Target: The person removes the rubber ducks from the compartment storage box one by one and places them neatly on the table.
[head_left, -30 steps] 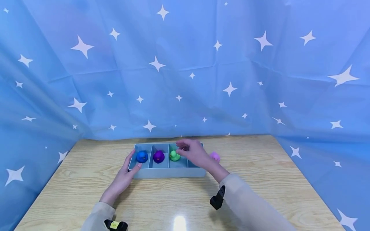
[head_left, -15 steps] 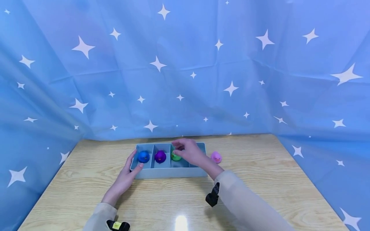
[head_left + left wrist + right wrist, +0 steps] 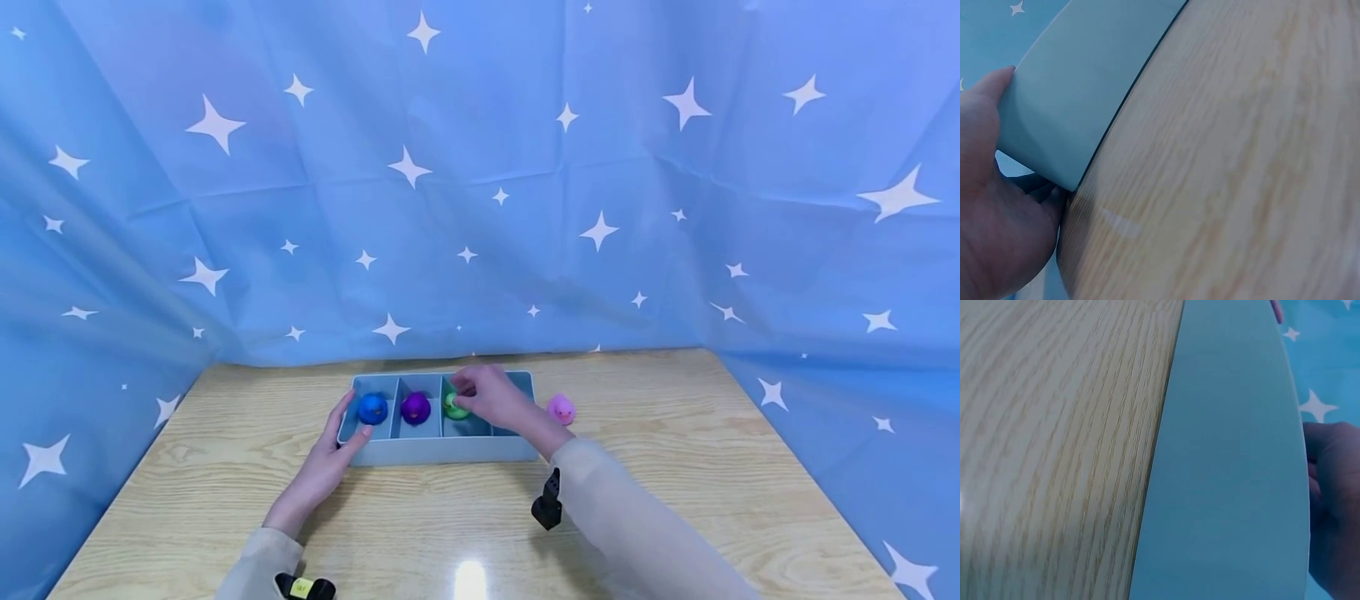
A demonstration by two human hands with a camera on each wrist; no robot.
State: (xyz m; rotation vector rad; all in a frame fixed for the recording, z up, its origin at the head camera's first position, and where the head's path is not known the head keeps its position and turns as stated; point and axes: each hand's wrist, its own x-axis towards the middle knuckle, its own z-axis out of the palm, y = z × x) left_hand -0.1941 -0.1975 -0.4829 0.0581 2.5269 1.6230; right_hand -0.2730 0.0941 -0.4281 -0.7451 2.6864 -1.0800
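A light blue divided box (image 3: 442,451) stands on the wooden table. A blue rubber duck (image 3: 372,408) sits in its leftmost compartment and a purple rubber duck (image 3: 416,407) in the one beside it. My left hand (image 3: 326,461) grips the box's left end, the thumb at the front rim and the fingers along the side. In the third compartment, my right hand (image 3: 498,400) pinches a green rubber duck (image 3: 453,407), partly hiding it. The right hand and wrist cover part of the rightmost compartment. In the right wrist view, the box wall (image 3: 1229,456) hides the fingertips.
A pink rubber duck (image 3: 561,409) sits on the table (image 3: 675,467), just right of the box. A blue cloth with white stars (image 3: 480,208) hangs behind and at both sides of the table.
My right hand has moved slightly left and down, and its fingers have closed on the green duck. The left hand stays on the box. The pink duck is now fully uncovered.
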